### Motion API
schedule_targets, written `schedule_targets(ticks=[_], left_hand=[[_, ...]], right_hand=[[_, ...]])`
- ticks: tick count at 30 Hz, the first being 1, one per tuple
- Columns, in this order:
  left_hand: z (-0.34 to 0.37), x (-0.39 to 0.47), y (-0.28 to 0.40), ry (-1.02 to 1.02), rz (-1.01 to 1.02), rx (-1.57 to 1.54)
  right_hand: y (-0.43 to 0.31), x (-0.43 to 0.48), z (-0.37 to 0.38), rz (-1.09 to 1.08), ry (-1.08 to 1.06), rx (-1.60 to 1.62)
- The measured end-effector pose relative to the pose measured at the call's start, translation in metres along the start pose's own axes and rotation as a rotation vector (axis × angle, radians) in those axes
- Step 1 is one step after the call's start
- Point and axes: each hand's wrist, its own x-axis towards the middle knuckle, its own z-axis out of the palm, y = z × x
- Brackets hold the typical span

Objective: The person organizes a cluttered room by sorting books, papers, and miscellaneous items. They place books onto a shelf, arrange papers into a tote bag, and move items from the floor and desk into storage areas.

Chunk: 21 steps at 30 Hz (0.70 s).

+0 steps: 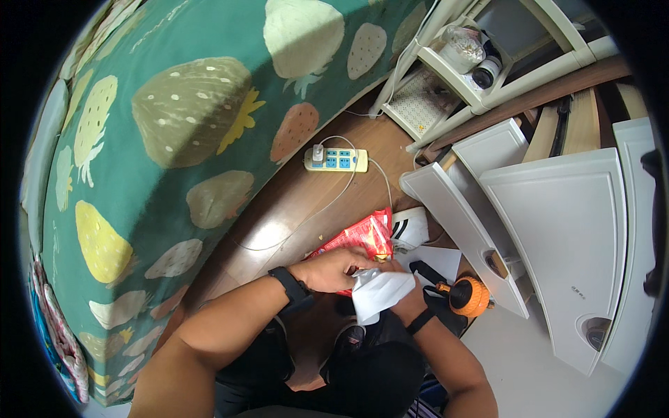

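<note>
My left hand [334,269] and my right hand [410,295] are close together at the middle, above my knees. A crumpled white paper or tissue [380,291] hangs between them; my right hand grips it, with its fingers partly hidden behind it. A red printed plastic packet [366,235] lies just beyond both hands, its near end by my fingertips. My left hand's fingers are bent at the packet and the white sheet's upper edge, and which of the two they pinch cannot be told. Dark bands are on both wrists.
A power strip [336,160] with a white plug and cable lies on the wooden floor. A bed with a green patterned cover [172,209] fills the left. White drawer fronts [559,219], a striped white shoe [410,230], an orange round object [469,297] and a cream shelf rack [473,96] stand right.
</note>
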Motion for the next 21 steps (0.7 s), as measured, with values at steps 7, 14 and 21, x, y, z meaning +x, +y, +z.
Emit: schedule_targets(ticks=[7, 14, 21], left_hand=[[0.018, 0.003, 0.012, 0.171, 0.167, 0.270], [0.025, 0.006, 0.029, 0.336, 0.219, 0.368], [0.020, 0.003, 0.042, 0.417, 0.206, 0.165]], right_hand=[[0.017, 0.005, 0.014, 0.192, 0.254, 0.316], [-0.007, 0.026, -0.005, -0.171, 0.360, 0.170], [-0.029, 0.033, -0.005, 0.032, 0.789, 0.261]])
